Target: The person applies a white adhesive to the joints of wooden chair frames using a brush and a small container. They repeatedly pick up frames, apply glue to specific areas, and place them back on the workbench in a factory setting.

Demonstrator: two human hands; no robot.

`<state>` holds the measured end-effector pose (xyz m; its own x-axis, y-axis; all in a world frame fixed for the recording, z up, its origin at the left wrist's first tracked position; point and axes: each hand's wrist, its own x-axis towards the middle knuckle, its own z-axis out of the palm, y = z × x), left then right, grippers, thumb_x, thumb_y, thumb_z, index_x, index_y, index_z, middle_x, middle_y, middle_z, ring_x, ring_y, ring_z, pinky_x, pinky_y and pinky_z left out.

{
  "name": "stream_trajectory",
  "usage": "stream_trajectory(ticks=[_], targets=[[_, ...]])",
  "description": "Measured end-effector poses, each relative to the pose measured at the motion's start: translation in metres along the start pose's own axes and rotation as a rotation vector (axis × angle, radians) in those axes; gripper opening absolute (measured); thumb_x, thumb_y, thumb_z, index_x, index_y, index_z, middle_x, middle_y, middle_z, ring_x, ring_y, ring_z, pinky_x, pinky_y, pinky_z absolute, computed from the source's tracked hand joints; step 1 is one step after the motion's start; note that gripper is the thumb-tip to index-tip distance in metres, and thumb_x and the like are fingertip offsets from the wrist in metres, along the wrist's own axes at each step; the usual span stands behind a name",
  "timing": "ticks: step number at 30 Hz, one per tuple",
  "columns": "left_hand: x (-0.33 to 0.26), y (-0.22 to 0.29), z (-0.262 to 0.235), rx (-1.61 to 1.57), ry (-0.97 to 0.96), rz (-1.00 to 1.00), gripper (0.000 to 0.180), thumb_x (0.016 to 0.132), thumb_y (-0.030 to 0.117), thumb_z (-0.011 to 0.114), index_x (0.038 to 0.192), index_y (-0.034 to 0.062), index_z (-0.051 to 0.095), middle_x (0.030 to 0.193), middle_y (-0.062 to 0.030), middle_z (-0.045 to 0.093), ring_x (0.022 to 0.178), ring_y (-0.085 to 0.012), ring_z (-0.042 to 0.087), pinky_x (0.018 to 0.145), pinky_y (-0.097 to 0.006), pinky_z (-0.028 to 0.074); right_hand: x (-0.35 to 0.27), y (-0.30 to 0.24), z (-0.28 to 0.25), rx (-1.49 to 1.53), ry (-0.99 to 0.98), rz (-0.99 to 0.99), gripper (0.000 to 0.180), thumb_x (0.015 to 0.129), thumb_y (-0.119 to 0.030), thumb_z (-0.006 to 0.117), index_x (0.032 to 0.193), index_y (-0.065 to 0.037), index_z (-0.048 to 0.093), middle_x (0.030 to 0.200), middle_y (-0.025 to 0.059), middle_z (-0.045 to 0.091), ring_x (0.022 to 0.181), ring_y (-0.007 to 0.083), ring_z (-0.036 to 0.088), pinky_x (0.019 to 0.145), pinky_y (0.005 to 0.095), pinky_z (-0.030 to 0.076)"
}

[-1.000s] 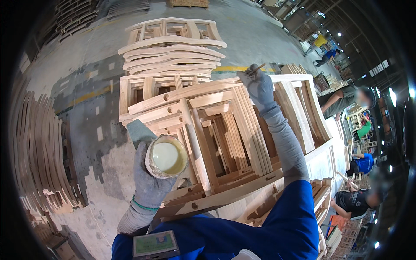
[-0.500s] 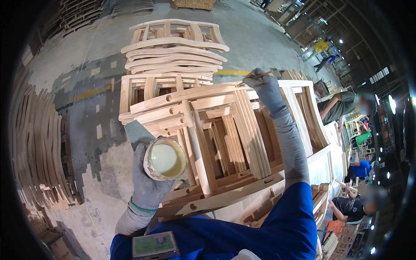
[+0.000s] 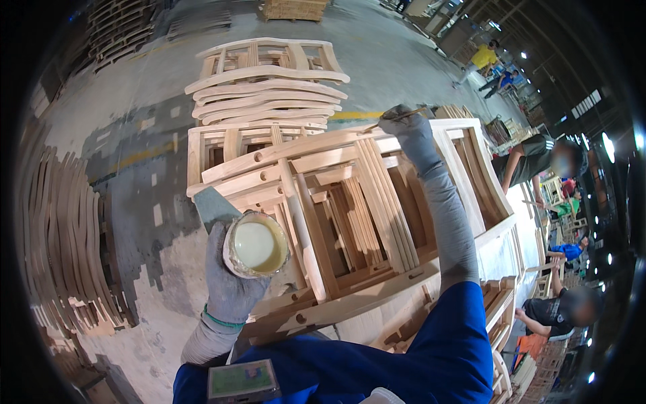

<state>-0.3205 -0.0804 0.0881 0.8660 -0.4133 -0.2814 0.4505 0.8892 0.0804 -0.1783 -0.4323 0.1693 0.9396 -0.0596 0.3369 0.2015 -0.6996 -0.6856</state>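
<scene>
With stick (image 3: 413, 113), pinched in right hand (image 3: 412, 132), now tipped flatter at two o'clock, keep cup (image 3: 277, 253) clasped level in left hand (image 3: 230, 286).

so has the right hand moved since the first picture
Yes, slightly: the right hand sits a little farther right of the slats than before.

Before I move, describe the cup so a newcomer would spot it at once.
Find the stack of wooden frames in the centre. At its left, the gloved left hand holds the cup. Its round open mouth and creamy liquid set it apart from the flat grey-green sheet beside it.
</scene>
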Motion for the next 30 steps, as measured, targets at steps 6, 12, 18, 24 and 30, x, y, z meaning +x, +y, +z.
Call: stream_trajectory(ticks=[6,12,18,24,30], targets=[[-0.008,-0.008,0.018,0.099,-0.088,-0.032,0.034,0.096,0.034,0.039,0.117,0.01,0.052,0.117,-0.0066,0.057,0.113,-0.023,0.053,0.096,-0.041,0.045,-0.072,-0.047,-0.029,0.483,0.125,0.014,0.012,0.08,-0.003,0.063,0.092,0.002,0.063,0.089,0.0102,0.066,0.082,0.0172,0.063,0.076,0.0254,0.05],[-0.018,-0.015,0.003,1.087,-0.326,0.303,0.038,0.097,0.035,0.036,0.12,0.0076,0.047,0.119,-0.0081,0.054,0.113,-0.0217,0.053,0.087,-0.036,0.053,-0.199,-0.162,-0.018,0.568,-0.102,0.109,0.022,0.07,0.001,0.074,0.089,0.003,0.063,0.091,0.0143,0.067,0.084,0.0181,0.066,0.076,0.0279,0.055],[-0.027,-0.035,-0.023,1.035,-0.144,0.236,0.04,0.098,0.033,0.034,0.128,0.0084,0.04,0.123,-0.0071,0.051,0.112,-0.022,0.055,0.085,-0.037,0.054,-0.228,-0.178,0.002,0.447,-0.12,0.086,0.018,0.07,0.003,0.075,0.081,0.001,0.062,0.091,0.0113,0.067,0.086,0.0173,0.065,0.076,0.0259,0.054],[-0.041,-0.039,-0.018,1.145,-0.387,0.345,0.079,0.072,0.003,0.074,0.134,-0.0024,0.025,0.129,-0.0173,0.041,0.117,-0.0276,0.047,0.099,-0.036,0.04,-0.255,-0.158,0.013,0.917,0.004,0.235,0.013,0.081,0.0,0.065,0.089,0.003,0.055,0.093,0.016,0.064,0.086,0.0237,0.066,0.079,0.0343,0.056],[-0.047,-0.046,-0.026,1.376,-0.573,0.491,0.076,0.075,0.006,0.072,0.134,-0.0038,0.024,0.127,-0.0194,0.043,0.119,-0.028,0.046,0.101,-0.037,0.037,-0.28,-0.121,0.012,1.432,0.047,0.45,0.02,0.092,-0.013,0.051,0.101,0.004,0.052,0.091,0.018,0.062,0.085,0.0262,0.065,0.077,0.0344,0.058]])
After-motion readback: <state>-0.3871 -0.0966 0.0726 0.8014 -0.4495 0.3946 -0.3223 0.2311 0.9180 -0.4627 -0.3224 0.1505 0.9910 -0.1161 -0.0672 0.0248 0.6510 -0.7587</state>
